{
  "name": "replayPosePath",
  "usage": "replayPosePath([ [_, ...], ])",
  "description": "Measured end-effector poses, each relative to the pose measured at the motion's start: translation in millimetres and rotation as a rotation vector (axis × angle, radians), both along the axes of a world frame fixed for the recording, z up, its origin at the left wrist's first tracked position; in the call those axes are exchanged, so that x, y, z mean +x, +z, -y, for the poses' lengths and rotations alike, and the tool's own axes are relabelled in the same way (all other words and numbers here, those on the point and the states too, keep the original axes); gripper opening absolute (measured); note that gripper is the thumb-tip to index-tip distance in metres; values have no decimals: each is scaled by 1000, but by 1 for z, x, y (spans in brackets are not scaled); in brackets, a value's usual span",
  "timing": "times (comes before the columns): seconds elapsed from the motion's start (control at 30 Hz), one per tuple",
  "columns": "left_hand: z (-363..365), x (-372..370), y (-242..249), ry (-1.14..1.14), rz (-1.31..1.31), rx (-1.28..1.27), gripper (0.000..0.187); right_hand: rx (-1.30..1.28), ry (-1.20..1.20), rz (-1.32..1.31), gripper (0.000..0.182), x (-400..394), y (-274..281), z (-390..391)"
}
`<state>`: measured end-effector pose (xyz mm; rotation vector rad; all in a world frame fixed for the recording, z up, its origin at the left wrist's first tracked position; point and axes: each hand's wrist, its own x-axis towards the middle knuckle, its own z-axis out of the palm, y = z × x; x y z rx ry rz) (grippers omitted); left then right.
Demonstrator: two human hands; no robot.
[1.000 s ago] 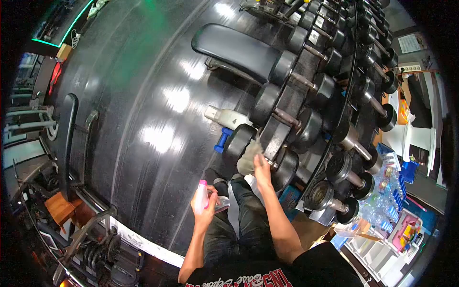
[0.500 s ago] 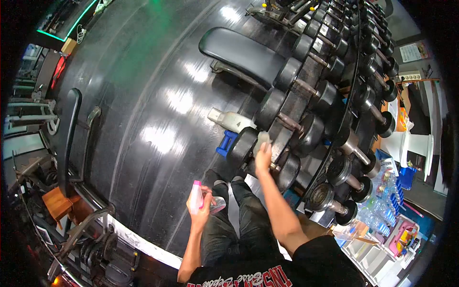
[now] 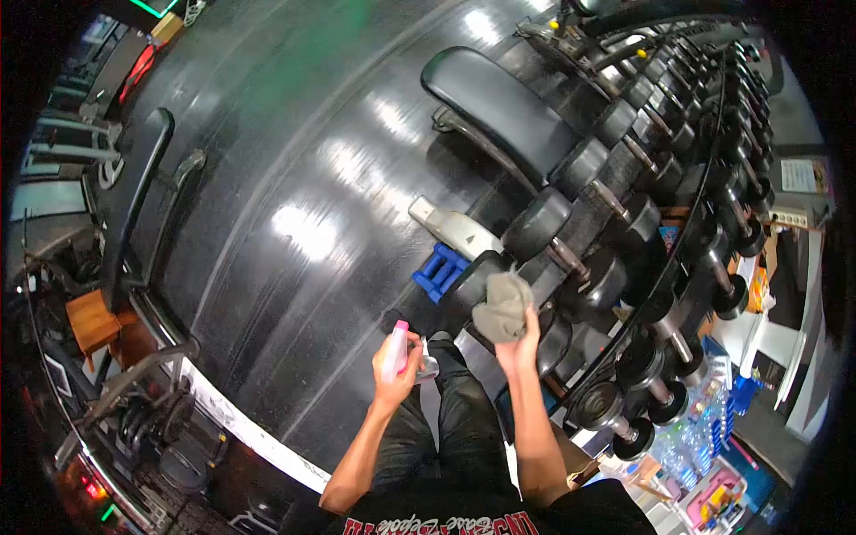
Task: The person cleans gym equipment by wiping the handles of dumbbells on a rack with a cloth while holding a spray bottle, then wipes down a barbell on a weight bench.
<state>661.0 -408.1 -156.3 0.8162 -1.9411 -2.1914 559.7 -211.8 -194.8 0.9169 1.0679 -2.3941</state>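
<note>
My left hand [image 3: 398, 370] is wrapped round a spray bottle [image 3: 393, 349] with a pink nozzle end and a clear body, held in front of my legs. In my right hand [image 3: 520, 349] is a crumpled grey cloth [image 3: 504, 308], raised over the near end of the dumbbell rack. Behind the cloth, a black dumbbell [image 3: 477, 281] on the lower row is partly hidden. Further along that row lies another dumbbell [image 3: 567, 259] with a metal handle. Two small blue dumbbells [image 3: 440, 272] rest on the floor beside the rack.
A black padded bench [image 3: 499, 107] stands close against the rack. The upper row of dumbbells [image 3: 662, 321] runs along my right. Plastic bottles [image 3: 700, 419] and a pink basket [image 3: 713, 504] lie at the lower right. Gym machines [image 3: 134, 223] line the left side.
My right hand has lifted the cloth off the near dumbbell's handle and brought it up toward me, where more of it shows. My left hand still holds the bottle. The view has shifted.
</note>
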Motion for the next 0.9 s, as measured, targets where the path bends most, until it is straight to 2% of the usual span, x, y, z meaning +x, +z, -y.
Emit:
replayPosePath([
  [0.07,0,-1,-6,17,-12,6,12,-67,109,-121,52,-40,5,7],
  [0.13,1,-3,-4,43,-10,29,12,42,297,-163,54,-83,-3,12],
  [0.17,3,-4,-2,57,-12,50,12,215,397,-184,53,-102,2,24],
  [0.23,7,-4,-2,62,6,43,12,883,865,-660,47,-143,-40,30],
  [0.27,8,-3,-1,59,22,37,11,879,876,-656,47,-155,-38,43],
  [0.37,13,-6,2,100,50,65,10,1479,1768,-643,33,-160,-19,98],
  [0.4,13,-5,-1,115,54,72,10,1536,2069,-682,27,-147,-51,105],
  [0.47,19,-4,-8,116,50,23,9,1591,2228,-1093,16,-104,-82,113],
  [0.57,28,-3,-12,119,51,-57,10,1346,2505,-1112,18,-79,-85,137],
  [0.6,30,-2,-11,129,62,-56,10,1328,2517,-1118,18,-81,-83,140],
  [0.7,44,-5,-7,145,68,-52,11,1240,2599,-913,30,-114,-87,130],
  [0.73,49,-4,-6,122,80,-49,11,1372,2598,-806,30,-129,-59,136],
  [0.8,56,-1,-8,106,91,-35,12,1638,2559,-857,29,-152,-73,116],
  [0.9,62,1,-15,133,76,-6,13,1535,2524,-627,31,-172,-93,97],
])
